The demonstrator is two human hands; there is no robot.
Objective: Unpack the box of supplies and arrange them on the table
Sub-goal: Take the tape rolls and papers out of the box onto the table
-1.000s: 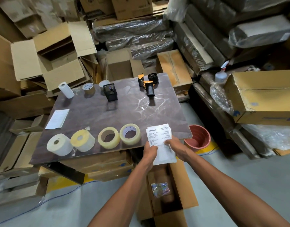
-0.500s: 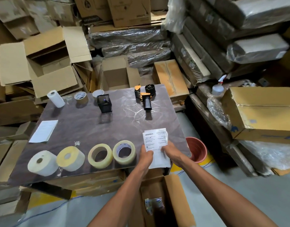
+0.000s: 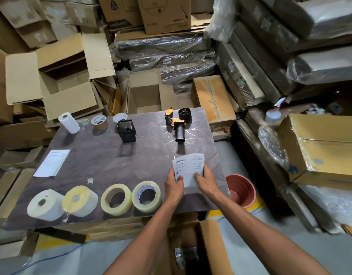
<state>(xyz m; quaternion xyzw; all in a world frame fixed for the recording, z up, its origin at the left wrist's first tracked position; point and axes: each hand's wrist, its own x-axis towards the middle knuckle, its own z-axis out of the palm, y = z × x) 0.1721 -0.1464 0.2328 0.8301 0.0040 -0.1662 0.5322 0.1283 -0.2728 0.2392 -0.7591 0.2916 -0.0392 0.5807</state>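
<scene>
My left hand [image 3: 174, 182] and my right hand [image 3: 205, 180] both grip a white printed paper slip [image 3: 188, 167] over the near right part of the dark table [image 3: 103, 161]. Along the table's near edge lie a white roll [image 3: 45, 205], a yellowish roll [image 3: 79, 201] and two clear tape rolls [image 3: 115, 199] [image 3: 146, 196]. Farther back stand a black mesh holder [image 3: 126, 130], a tape dispenser [image 3: 177, 122], a brown tape roll [image 3: 99, 122] and a white paper roll [image 3: 68, 123]. The open supply box [image 3: 210, 247] sits on the floor below my arms, with a small packet [image 3: 184, 255] inside.
Another white sheet [image 3: 52, 162] lies at the table's left edge. A terracotta pot [image 3: 240, 190] stands on the floor right of the table. Open cartons [image 3: 58, 76] and wrapped bundles [image 3: 165, 48] crowd the back and both sides. A large carton [image 3: 328, 149] sits at right.
Both hands have carried the paper slip forward from above the floor box to over the table's near right part. The view has shifted closer to the table.
</scene>
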